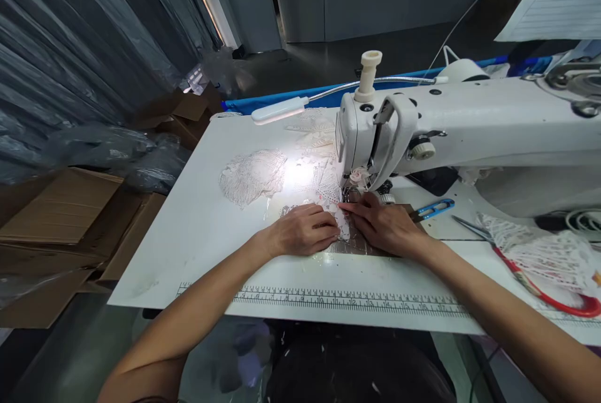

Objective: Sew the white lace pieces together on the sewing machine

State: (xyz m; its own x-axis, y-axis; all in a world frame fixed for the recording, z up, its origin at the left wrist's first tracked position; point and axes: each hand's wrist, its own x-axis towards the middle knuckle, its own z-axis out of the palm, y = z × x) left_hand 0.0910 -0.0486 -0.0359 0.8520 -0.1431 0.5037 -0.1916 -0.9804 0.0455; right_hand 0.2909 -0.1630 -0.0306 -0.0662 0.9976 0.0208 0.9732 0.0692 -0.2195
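A white sewing machine (359, 134) stands over a small piece of white lace fabric (344, 226) with pinkish spots, part of it under the presser foot. My left hand (307, 229) lies at the left of this lace, its fingers curled and closed on the edge. From the other side my right hand (382, 223) grips the lace close to the needle, index finger pointing at the foot. The fingertips hide part of the fabric. Further left on the table lies a loose piece of white lace (253, 176), and more lace (315, 127) is behind the needle area.
Blue thread snips (432, 209) lie right of my right hand. Red-handled scissors (558, 300) sit beside bunched white lace (547, 249). A lamp (280, 110) lights the sewing area. A printed ruler (319, 298) runs along the table's front edge. Cardboard boxes (61, 206) stand at left.
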